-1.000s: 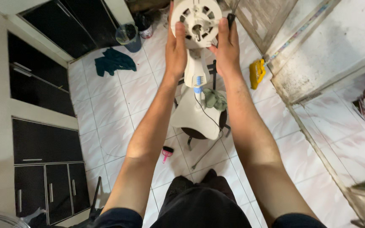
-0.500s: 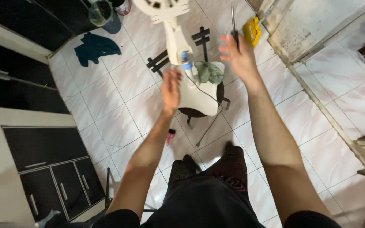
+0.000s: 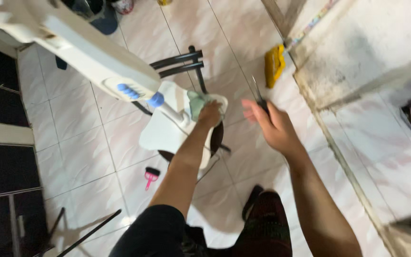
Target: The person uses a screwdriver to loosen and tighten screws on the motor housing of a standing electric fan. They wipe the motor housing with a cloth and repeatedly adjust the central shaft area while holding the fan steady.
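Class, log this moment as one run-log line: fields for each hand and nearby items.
left hand: on green cloth at white fan base | right hand: open, blurred, above floor | nearby: pink brush, yellow tool

**Left hand on a cloth at the fan's base, right hand open above the tiles**

The left hand [image 3: 210, 114] grips a pale green cloth [image 3: 197, 102] lying on the white base [image 3: 167, 131] of a standing fan. The fan's white column [image 3: 91, 52] slants toward 10 o'clock, with blue buttons [image 3: 128, 91] and a blue knob [image 3: 156, 100]. The right hand [image 3: 274, 126], blurred, fingers spread, hovers at 3 o'clock of the cloth. A yellow object [image 3: 274, 64] lies at 1 o'clock, and a small pink brush [image 3: 151, 177] at 7 o'clock on the floor tiles [image 3: 86, 138].
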